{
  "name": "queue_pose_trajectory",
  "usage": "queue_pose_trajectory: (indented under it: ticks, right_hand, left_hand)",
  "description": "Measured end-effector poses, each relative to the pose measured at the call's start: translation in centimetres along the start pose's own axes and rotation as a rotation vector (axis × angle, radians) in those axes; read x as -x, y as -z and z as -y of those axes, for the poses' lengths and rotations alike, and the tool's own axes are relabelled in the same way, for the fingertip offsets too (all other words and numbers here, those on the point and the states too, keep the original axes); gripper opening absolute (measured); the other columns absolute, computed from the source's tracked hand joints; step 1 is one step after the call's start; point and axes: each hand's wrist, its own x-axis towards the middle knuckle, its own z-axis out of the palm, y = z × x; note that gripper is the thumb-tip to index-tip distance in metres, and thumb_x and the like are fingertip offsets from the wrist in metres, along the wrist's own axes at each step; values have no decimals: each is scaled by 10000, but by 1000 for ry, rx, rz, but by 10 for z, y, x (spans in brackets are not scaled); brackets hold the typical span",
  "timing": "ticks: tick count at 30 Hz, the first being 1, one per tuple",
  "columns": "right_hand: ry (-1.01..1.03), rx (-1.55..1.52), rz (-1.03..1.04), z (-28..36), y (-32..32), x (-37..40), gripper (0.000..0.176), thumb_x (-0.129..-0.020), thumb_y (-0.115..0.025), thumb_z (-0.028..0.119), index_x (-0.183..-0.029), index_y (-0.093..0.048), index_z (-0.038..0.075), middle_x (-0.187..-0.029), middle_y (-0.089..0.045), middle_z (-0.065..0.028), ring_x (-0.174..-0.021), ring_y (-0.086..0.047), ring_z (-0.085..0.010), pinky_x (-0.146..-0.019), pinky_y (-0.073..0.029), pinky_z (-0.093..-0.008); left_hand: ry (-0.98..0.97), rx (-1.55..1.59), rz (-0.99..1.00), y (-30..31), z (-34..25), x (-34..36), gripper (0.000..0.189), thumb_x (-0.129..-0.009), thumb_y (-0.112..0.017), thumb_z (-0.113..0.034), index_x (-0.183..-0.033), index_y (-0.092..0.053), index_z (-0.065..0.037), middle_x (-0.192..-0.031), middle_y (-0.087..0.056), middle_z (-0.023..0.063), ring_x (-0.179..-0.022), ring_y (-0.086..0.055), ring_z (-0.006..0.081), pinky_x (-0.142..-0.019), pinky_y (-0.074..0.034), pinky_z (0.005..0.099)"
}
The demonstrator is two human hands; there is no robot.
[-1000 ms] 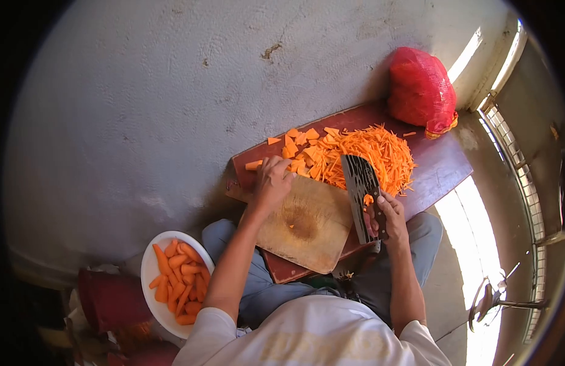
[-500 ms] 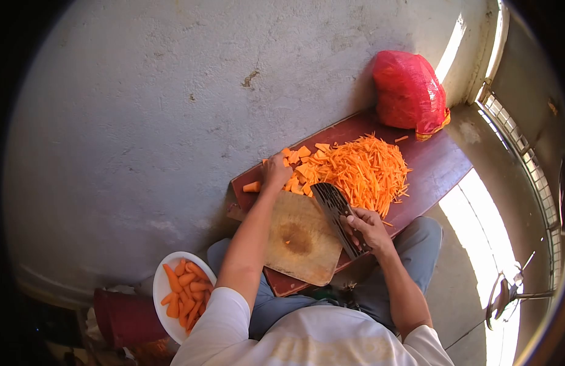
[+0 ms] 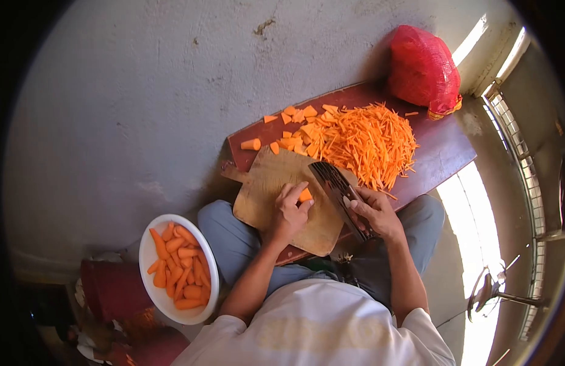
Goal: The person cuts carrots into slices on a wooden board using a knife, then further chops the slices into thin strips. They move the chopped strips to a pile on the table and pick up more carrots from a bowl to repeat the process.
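Note:
My left hand (image 3: 288, 212) rests on the round wooden cutting board (image 3: 267, 189) and pinches a small carrot piece (image 3: 305, 196). My right hand (image 3: 374, 213) grips the handle of a dark cleaver (image 3: 334, 183), whose blade lies on the board just right of the carrot piece. Beyond the board, a heap of carrot strips (image 3: 368, 143) and flat carrot slices (image 3: 297, 131) lies on a dark red board (image 3: 441, 152) across my lap.
A white bowl (image 3: 148, 256) of peeled carrot chunks sits at my lower left. A red mesh sack (image 3: 424, 64) stands at the far right against the grey wall. A metal grille (image 3: 526, 177) runs along the right, with a tap-like fitting (image 3: 493, 296) below.
My left hand came back from the carrot slices at the far edge to the middle of the cutting board, now holding a carrot piece. The cleaver stayed on the board beside it.

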Motion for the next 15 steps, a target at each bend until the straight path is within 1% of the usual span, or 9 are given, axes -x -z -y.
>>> queue_pose_trajectory:
  ticks: [1,2,3,4,6,8,10,13,15]
  right_hand:
    - [-2,84,-20,6,-9,5,375,-1118,-730,270,-1336,-699,-34,-792,-618,14,-558,-529,-48,-506,-417,-235]
    - [3,168,-39,9,-14,7,373,-1120,-726,257,-1355,-698,-31,-793,-615,19,-569,-527,-43,-522,-423,-237]
    - [-69,274,-21,8,-12,8,443,-1094,-709,196,-1462,-657,-46,-960,-754,-94,-741,-699,-180,-671,-538,-320]
    - [-18,376,-33,7,-15,9,441,-1086,-711,190,-1455,-660,-47,-993,-765,-134,-793,-721,-225,-720,-556,-348]
    - [96,575,-58,6,-25,12,437,-1070,-715,176,-1442,-665,-49,-1061,-788,-215,-899,-766,-314,-818,-591,-404]
    - [109,590,-60,11,-33,13,408,-1055,-719,165,-1403,-678,-44,-1095,-762,-285,-979,-765,-392,-910,-586,-446]
    - [113,581,-46,14,-39,13,390,-1059,-720,171,-1383,-681,-44,-1066,-752,-295,-949,-761,-392,-887,-583,-449]
    - [23,600,38,17,-49,15,368,-1068,-709,175,-1362,-669,-43,-1045,-732,-316,-927,-745,-425,-855,-571,-471]
    - [102,669,29,15,-55,14,405,-1087,-719,182,-1415,-663,-48,-960,-738,-231,-824,-746,-303,-764,-579,-428]
  left_hand:
    - [-104,-171,-7,5,-9,9,488,-868,-902,-19,-1333,-762,33,-1176,-715,144,-1073,-713,312,-962,-585,414]
    - [-103,-178,0,10,-15,13,494,-853,-909,-29,-1321,-763,34,-1194,-706,161,-1114,-689,343,-991,-573,437]
    - [-108,-185,7,15,-19,12,500,-838,-917,-39,-1309,-765,35,-1212,-696,178,-1155,-666,375,-1019,-560,461]
    - [-118,-194,12,18,-19,10,507,-823,-925,-50,-1297,-766,35,-1230,-686,195,-1196,-642,406,-1048,-547,484]
    - [-143,-158,31,21,-9,9,491,-811,-934,-81,-1261,-773,34,-1199,-689,180,-1183,-636,398,-1037,-543,479]
    - [-148,-127,41,22,-6,8,469,-818,-929,-90,-1243,-776,34,-1197,-688,183,-1173,-638,400,-1028,-547,478]
    - [-183,-147,49,22,-4,9,435,-830,-913,-83,-1227,-775,32,-1179,-683,187,-1151,-636,405,-1013,-550,485]
    - [-208,-160,53,22,-5,13,370,-856,-881,-74,-1196,-774,26,-1144,-673,188,-1112,-631,411,-985,-553,495]
    - [-204,-170,42,22,-6,15,329,-869,-862,-69,-1174,-773,18,-1119,-666,185,-1088,-627,411,-968,-555,498]
